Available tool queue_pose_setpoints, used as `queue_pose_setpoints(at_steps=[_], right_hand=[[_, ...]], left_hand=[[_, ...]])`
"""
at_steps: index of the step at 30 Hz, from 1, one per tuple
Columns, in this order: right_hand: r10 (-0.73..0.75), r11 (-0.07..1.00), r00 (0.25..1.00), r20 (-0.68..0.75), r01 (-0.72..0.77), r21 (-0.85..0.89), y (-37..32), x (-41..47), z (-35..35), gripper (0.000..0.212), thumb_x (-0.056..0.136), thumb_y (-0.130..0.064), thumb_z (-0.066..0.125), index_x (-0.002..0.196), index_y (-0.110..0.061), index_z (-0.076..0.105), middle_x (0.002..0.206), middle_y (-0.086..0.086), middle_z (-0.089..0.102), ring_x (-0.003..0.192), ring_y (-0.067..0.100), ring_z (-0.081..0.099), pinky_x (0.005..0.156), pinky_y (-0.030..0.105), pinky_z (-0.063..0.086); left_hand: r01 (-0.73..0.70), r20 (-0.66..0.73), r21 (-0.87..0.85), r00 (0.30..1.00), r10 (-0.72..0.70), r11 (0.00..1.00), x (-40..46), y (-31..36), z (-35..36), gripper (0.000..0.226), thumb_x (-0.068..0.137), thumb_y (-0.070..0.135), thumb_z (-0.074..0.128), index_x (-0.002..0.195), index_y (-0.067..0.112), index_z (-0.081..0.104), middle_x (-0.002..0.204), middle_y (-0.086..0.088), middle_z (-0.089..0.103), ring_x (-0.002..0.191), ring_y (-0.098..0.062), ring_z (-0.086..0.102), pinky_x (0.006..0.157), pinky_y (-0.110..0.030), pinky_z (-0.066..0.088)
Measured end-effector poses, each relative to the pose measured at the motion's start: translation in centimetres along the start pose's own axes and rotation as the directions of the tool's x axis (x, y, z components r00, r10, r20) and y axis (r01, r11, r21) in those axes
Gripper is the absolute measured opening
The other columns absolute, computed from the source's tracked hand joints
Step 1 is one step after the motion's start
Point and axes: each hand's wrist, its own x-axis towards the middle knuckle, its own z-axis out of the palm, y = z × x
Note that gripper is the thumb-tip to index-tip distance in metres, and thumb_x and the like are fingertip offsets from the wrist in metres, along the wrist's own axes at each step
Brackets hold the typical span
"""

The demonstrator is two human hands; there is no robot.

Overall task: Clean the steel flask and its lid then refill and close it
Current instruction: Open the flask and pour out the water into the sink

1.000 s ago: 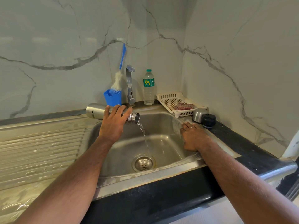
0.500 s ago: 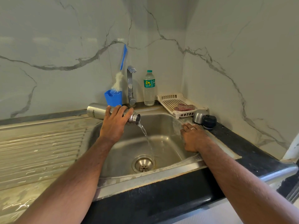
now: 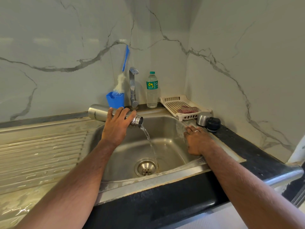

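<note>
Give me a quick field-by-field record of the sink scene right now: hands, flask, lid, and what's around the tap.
left hand: grips the steel flask, tipped mouth-down over the sink
water: streaming from the flask mouth toward the drain
right hand: rests flat on the sink's right rim, holding nothing
lid: off the flask, on the counter beside a black stopper
tap: no water visibly running
near tap: bottle brush in blue holder, plastic water bottle, white tray with cloth

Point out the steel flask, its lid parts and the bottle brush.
steel flask (image 3: 97, 114), head view, bare body near base.
lid parts (image 3: 208, 121), head view, where both caps meet.
bottle brush (image 3: 120, 83), head view, white bristles.
</note>
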Motion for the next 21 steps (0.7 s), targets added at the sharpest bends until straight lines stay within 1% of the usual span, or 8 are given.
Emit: queue_pose_setpoints(at_steps=[14,21], right_hand=[[0.002,1.0,1.0,0.011,-0.002,0.009,-0.03,-0.18,-0.19,0.076,0.095,-0.034,0.053,0.16,-0.015,0.02,0.17,0.009,0.007,0.156,0.026,0.007,0.127,0.046,0.006],[0.005,1.0,1.0,0.006,-0.005,0.011,-0.07,-0.26,-0.14,0.075,0.095,-0.032,0.053,0.16,-0.015,0.019,0.17,0.009,0.006,0.156,0.026,0.007,0.126,0.045,0.005]], left_hand=[[-0.003,0.005,0.003,1.0,0.003,1.0,0.0,0.11,-0.11,0.09,0.06,-0.002,0.085,0.141,0.02,0.052,0.137,-0.012,0.054,0.129,-0.034,0.05,0.117,-0.062,0.027],[-0.004,0.002,0.006,1.0,0.004,1.0,0.0,0.13,-0.13,0.09,0.061,-0.002,0.084,0.141,0.021,0.051,0.138,-0.012,0.054,0.129,-0.034,0.049,0.117,-0.062,0.027]])
